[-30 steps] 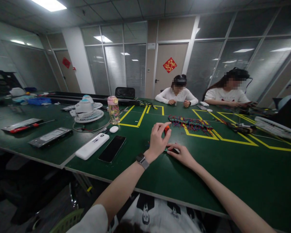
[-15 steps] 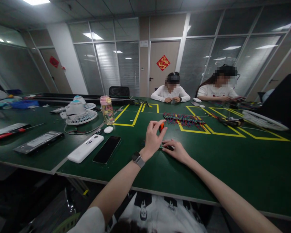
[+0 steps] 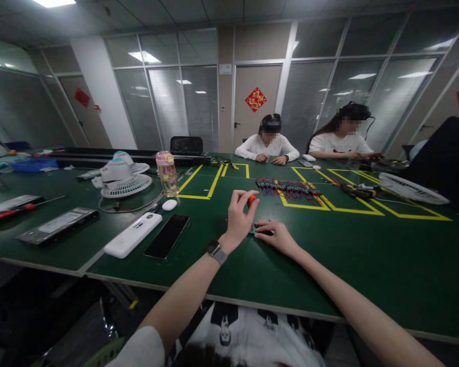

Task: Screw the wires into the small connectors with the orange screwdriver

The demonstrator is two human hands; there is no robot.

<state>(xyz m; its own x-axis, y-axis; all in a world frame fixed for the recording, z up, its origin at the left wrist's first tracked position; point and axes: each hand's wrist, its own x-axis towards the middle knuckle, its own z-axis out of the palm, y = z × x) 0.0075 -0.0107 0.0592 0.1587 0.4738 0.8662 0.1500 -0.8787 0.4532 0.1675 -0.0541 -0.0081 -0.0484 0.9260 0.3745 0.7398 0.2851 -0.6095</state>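
An upright screwdriver, its orange handle (image 3: 251,200) showing between thumb and fingers, is in my left hand (image 3: 238,218). Most of its shaft is hidden or too thin to make out. Below it on the green table lies a small green circuit board (image 3: 252,232), largely covered by my hands. The fingertips of my right hand (image 3: 277,236) pinch the board's right side and steady it against the tabletop. Farther back, a bundle of similar small boards with red and blue wires (image 3: 288,189) lies across yellow tape lines.
Left of my hands are a black phone (image 3: 167,236), a white power bank (image 3: 133,235), a white round-edged case (image 3: 170,205), a drink bottle (image 3: 167,174) and fan parts (image 3: 126,185). A hard drive (image 3: 57,225) lies farther left. Two people sit across the table.
The view has shifted slightly. My left hand stays over the board with the screwdriver, its grip turned a little. My right fingers have straightened somewhat at the board's edge.
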